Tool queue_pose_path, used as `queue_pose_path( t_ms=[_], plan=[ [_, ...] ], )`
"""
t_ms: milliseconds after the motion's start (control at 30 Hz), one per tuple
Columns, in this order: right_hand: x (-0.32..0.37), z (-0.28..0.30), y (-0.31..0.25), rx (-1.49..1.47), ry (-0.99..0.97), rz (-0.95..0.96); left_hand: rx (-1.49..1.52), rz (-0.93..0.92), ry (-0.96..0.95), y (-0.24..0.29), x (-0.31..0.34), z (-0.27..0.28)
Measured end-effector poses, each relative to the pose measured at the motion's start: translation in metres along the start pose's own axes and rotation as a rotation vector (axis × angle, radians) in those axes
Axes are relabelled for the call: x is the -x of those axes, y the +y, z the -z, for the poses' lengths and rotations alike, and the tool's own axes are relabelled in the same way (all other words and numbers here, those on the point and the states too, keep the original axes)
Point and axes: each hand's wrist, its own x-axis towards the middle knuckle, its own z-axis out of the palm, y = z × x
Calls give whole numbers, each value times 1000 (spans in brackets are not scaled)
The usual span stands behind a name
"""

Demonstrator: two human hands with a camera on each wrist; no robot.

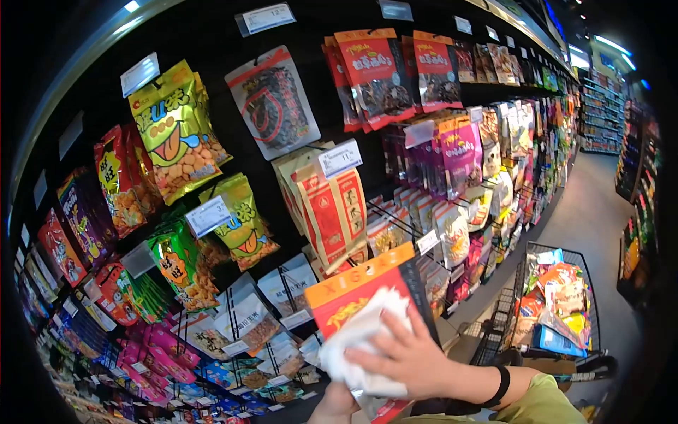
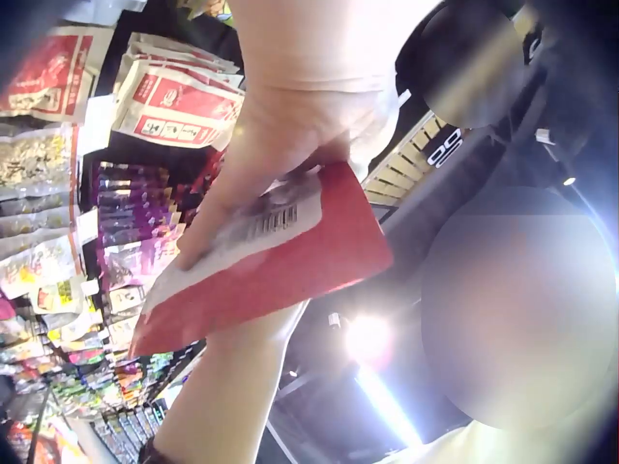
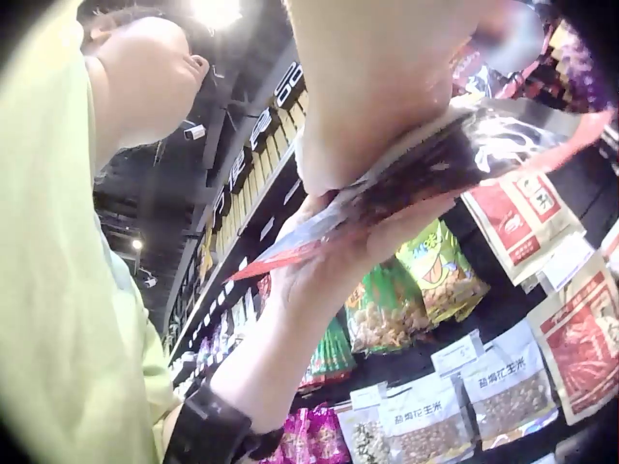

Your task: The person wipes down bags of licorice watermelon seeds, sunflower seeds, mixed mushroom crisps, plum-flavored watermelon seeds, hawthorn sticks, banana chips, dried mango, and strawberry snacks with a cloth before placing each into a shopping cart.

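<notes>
In the head view, my left hand grips the lower left of a red snack bag with an orange top strip. My right hand presses a crumpled white cloth or tissue against the bag's front, its fingers spread over it. The left wrist view has the left hand along the bag's red-edged back, where a barcode shows. From the right wrist, the bag's glossy dark side appears between the right hand above and the left hand below.
Hanging snack packs fill the dark shelving, including a yellow bag, a red paper bag and red seed bags. Price tags jut out. At lower right stands a black wire cart loaded with packets, beside the aisle floor.
</notes>
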Motion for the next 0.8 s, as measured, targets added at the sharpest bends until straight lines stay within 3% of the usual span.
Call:
queue_pose_path(
  t_ms=[67, 100, 133, 167, 267, 400, 433, 467, 533, 600, 667, 733, 800],
  plan=[
    [-3, 11, 9, 10, 21, -160, -169, 10, 77, -5, 2, -4],
    [-4, 17, 16, 5, 28, -187, -387, 142, -37, -4, 4, -5],
    [-2, 22, 24, -1, 32, -212, -319, 245, -106, -7, 5, 3],
    [0, 20, 31, -72, 40, -352, -320, 222, -160, -10, 5, 5],
    [13, 7, 41, -192, 95, -403, -279, 191, -212, -5, 4, 0],
    [26, -8, -5, -10, -118, -81, -337, -39, 1, 11, 0, -11],
    [30, -11, -13, -86, -182, 5, -379, -33, -93, 27, -2, -15],
    [33, -13, -18, -165, -246, 95, 519, 70, -237, 15, -5, 24],
    [35, -19, -17, -199, -244, 124, -98, -81, -50, 29, 5, 8],
    [32, -20, -8, -32, -200, -36, -120, -90, 23, 30, 8, 3],
    [25, -15, 4, -128, -106, -191, -89, -120, 50, 26, 10, 0],
    [25, -23, 21, -341, 12, -286, -191, 15, -43, 25, 19, 14],
    [27, -26, 27, -712, 139, -461, -182, 10, -53, 23, 24, 19]
  ],
)
